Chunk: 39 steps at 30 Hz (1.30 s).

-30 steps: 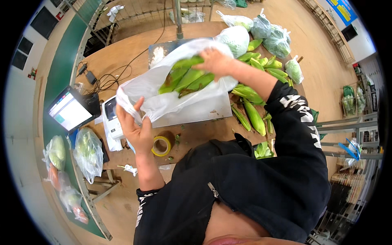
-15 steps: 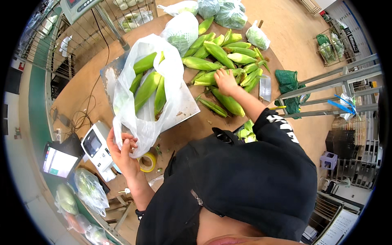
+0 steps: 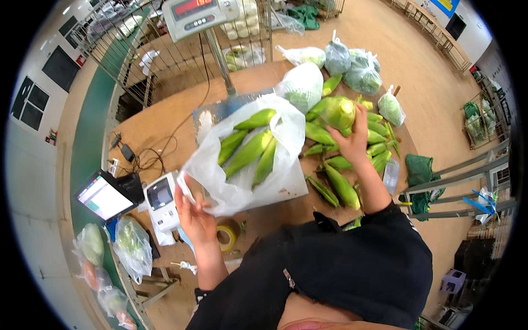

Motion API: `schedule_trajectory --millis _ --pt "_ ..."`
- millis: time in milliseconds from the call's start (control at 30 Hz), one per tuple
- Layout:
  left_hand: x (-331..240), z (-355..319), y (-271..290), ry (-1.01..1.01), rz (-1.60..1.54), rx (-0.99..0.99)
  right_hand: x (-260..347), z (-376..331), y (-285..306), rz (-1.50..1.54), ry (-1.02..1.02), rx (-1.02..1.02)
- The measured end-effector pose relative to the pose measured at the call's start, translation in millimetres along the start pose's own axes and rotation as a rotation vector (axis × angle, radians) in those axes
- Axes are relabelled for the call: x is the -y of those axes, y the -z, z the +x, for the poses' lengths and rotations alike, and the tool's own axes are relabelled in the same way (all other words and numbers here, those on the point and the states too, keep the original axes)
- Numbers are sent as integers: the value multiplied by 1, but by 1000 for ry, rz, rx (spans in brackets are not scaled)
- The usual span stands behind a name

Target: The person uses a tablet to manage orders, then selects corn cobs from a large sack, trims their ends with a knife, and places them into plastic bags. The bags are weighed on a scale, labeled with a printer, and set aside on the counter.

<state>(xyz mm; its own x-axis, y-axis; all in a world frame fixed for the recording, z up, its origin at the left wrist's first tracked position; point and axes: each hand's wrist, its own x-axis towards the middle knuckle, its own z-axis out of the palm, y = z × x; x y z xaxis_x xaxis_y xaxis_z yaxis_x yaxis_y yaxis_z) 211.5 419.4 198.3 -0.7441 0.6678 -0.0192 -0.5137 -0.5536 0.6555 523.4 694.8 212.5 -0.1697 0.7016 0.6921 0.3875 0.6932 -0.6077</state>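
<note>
My left hand (image 3: pixel 197 215) pinches the near-left rim of a white plastic bag (image 3: pixel 228 195) and keeps its mouth spread. Several green ears of corn in husks (image 3: pixel 249 157) lie inside the bag, which rests on a metal scale platform (image 3: pixel 294 184). My right hand (image 3: pixel 352 135) grips a green ear of corn (image 3: pixel 336 113), raised above the pile with its pale cut end toward me. Below and around that hand, more husked corn (image 3: pixel 342 187) is heaped on the round table (image 3: pixel 269 217).
The scale's display head (image 3: pixel 199 16) stands on a pole behind the bag. A white label printer (image 3: pixel 161 201), tape roll (image 3: pixel 226 235) and lit screen (image 3: pixel 104 195) are at left. Tied bags of vegetables (image 3: pixel 361 71) line the far edge. A metal rack (image 3: pixel 467 175) stands at right.
My right hand has lifted an ear of corn off the pile and swung it up toward the bag. My left hand still holds the bag's rim. The whole view has shifted.
</note>
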Motion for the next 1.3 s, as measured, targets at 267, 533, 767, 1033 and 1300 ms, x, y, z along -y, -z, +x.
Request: schedule_trajectory --millis 267,533,767,1033,1300 --pt "6 -8 -35 -54 101 352 66 -9 -124 51 511 611" --pt "9 -13 -6 38 184 226 -30 -89 -49 -216 0 91" --pt "46 22 23 -93 603 72 -139 -263 45 -899 -590 933" --pt "43 66 26 226 678 116 -60 -173 25 211 -742 438" --pt "18 49 -5 186 108 -18 85 2 -134 721 -24 649"
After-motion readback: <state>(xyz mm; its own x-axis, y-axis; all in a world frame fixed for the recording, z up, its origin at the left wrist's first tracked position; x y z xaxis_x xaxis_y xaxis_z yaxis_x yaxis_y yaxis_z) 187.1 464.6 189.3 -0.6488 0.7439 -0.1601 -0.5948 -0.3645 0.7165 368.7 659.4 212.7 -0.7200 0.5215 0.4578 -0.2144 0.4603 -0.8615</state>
